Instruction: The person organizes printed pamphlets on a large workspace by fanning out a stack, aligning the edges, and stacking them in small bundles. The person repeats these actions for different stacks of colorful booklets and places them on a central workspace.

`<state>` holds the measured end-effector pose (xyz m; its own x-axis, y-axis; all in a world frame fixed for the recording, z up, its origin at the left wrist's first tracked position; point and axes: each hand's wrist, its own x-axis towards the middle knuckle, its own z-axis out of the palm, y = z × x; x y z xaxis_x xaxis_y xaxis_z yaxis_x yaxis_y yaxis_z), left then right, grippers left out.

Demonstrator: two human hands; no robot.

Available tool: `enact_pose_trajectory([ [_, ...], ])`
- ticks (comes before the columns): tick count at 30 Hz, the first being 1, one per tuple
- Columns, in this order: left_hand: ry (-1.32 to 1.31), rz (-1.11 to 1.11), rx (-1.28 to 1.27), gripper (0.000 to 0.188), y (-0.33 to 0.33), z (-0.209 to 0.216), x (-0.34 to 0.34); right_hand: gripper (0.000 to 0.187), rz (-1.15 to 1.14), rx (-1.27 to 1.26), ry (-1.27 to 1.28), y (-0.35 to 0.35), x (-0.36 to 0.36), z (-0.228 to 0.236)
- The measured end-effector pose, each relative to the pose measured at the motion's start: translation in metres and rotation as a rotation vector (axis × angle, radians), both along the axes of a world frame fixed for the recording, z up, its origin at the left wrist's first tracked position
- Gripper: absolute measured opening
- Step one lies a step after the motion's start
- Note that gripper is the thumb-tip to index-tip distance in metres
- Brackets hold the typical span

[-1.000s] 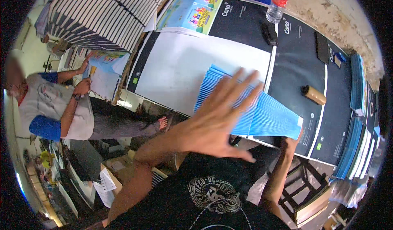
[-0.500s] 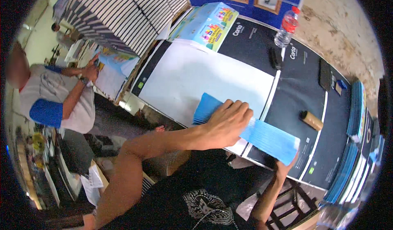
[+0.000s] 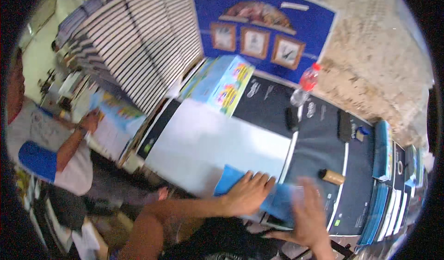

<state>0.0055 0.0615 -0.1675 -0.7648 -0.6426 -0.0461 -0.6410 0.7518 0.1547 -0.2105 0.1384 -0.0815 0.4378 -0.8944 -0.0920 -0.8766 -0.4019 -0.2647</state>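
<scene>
A stack of blue paper sheets [image 3: 280, 201] lies at the near edge of the table, partly over the white sheet [image 3: 203, 144] and partly over the black covering. My left hand [image 3: 247, 194] presses on it from above, fingers bent over its far side. At the stack's right end my right hand [image 3: 309, 216] is smeared by motion; its fingers look stretched out and its thumb points left. It partly hides that end of the stack, and I cannot tell if it touches.
A cardboard tube [image 3: 332, 176], a black stapler-like object [image 3: 292, 119] and a red-capped bottle [image 3: 306, 85] stand or lie beyond. Printed sheets [image 3: 222, 84] are piled at the back, blue stacks [image 3: 381, 151] at right. At left, another person [image 3: 55, 153] works beside tall stacks [image 3: 143, 42].
The view has tilted up, showing more wall. My right hand has come from beneath the stack's right end to above it, fingers extended. My left hand stays on the stack.
</scene>
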Motion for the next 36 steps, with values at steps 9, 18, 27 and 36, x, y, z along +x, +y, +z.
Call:
enact_pose_trajectory([
  [9, 0.243, -0.134, -0.16, 0.04, -0.029, 0.011, -0.013, 0.066, -0.155, -0.078, -0.018, -0.022, -0.006, -0.048],
  [18, 0.233, -0.266, -0.125, 0.044, -0.05, -0.021, -0.011, 0.076, -0.107, -0.175, -0.072, -0.033, 0.012, -0.072],
  [27, 0.463, -0.429, 0.327, 0.028, -0.053, -0.021, 0.0, 0.029, -0.08, -0.15, -0.242, -0.026, 0.003, -0.08],
  [36, 0.584, -0.392, 0.156, 0.017, -0.045, -0.014, -0.004, 0.033, -0.071, -0.306, -0.294, -0.025, 0.002, -0.081],
])
